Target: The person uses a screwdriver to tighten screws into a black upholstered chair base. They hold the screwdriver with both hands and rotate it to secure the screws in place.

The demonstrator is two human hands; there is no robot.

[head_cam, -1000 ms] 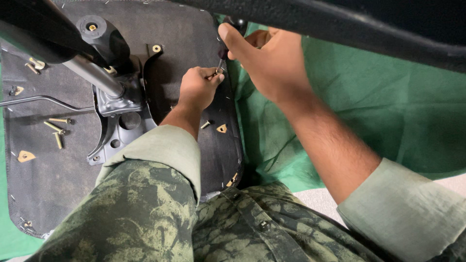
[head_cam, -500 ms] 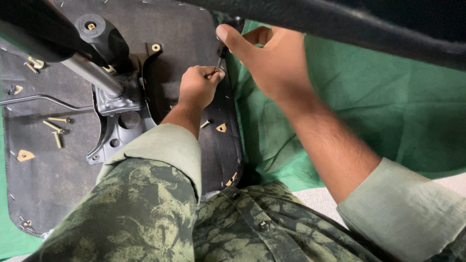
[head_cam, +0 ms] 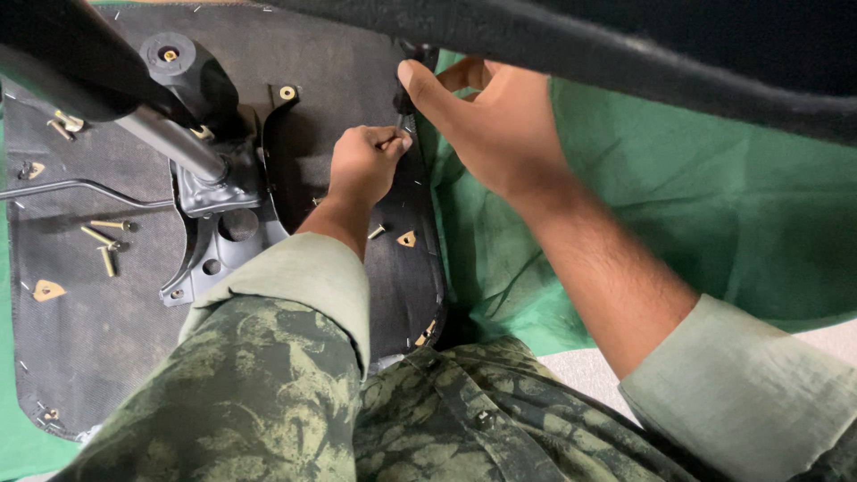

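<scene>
An upturned black chair seat (head_cam: 116, 357) lies on a green cloth. My left hand (head_cam: 361, 165) is closed around a small brass-coloured bolt or key (head_cam: 390, 141) at the seat's right edge. My right hand (head_cam: 500, 125) reaches in from the right. Its thumb presses a black bracket part (head_cam: 412, 89) just above the left hand, and the fingers curl behind that part. The two hands nearly touch. What lies under the left fist is hidden.
A grey metal mechanism plate (head_cam: 219, 232) with a black cylinder (head_cam: 183, 71) and a thin lever (head_cam: 80, 189) sits mid-seat. Loose brass bolts (head_cam: 103, 241) lie at the left. Green cloth (head_cam: 696, 205) spreads right. A dark padded bar (head_cam: 625, 54) crosses the top.
Both hands stay at the seat's right edge. My right thumb has shifted slightly on the black part, and the left fist has turned a little.
</scene>
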